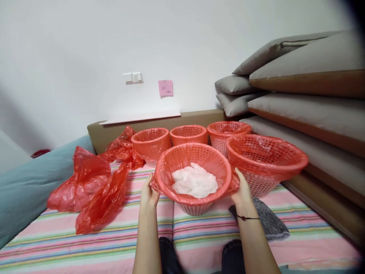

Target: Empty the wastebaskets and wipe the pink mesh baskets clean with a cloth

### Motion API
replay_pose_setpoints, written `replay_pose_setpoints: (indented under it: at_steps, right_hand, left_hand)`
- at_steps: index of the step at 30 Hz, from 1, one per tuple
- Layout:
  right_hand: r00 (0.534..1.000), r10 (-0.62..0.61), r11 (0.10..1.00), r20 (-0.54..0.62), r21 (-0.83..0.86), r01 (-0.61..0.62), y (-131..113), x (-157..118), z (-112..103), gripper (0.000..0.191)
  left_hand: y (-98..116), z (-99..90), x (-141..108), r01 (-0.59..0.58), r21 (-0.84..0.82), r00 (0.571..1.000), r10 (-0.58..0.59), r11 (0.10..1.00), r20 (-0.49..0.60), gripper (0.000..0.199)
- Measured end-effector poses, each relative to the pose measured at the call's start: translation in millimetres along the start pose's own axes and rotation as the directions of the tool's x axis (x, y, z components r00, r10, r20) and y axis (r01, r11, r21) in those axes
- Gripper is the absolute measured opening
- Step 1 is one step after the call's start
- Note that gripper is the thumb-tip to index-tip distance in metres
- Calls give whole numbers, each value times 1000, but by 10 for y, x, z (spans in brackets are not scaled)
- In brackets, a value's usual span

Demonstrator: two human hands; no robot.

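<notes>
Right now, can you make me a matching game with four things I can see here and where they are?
Things:
1. White clump
2. Pink note
3. Grey cushions
4. Left hand

Places:
A. Piled up at the right side of the picture
B. At the left side of the front basket
C. Inside the front basket
D. On the white wall

Right pairs: 1-C, 2-D, 3-A, 4-B
</notes>
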State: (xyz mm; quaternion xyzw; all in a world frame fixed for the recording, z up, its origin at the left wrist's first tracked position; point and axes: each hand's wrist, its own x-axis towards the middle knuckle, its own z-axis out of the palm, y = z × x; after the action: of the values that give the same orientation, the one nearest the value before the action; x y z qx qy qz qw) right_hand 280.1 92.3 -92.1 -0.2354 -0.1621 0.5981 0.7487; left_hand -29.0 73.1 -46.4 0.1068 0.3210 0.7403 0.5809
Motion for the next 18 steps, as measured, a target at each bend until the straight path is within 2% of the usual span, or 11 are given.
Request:
replay_pose_setpoints:
  at_steps: [4,8,12,15,18]
  right_hand:
    - [999,17,998,-46,-66,-20,-259,-112,224,9]
    - [997,75,990,-37,-114,-79,-380,-337,223,9]
    - [998,50,975,32,-219,-42,-348,-686,39,17]
    - [999,44,963,11,-267,-39,-245,-943,-185,24]
    - [992,112,945,-56,-303,-124,-98,-1182,-447,30]
  left_hand:
    - [265,232,-110,16,47,999,-15,999,-33,21]
    - [408,202,-312,32,68,999,-30,997,-22,15]
    - [368,-31,-579,58,203,997,-66,977,31,15]
    - [194,-314,-744,67,304,997,-54,950,-51,14]
    - [-41,-620,-920,91,355,992,-51,930,-118,9]
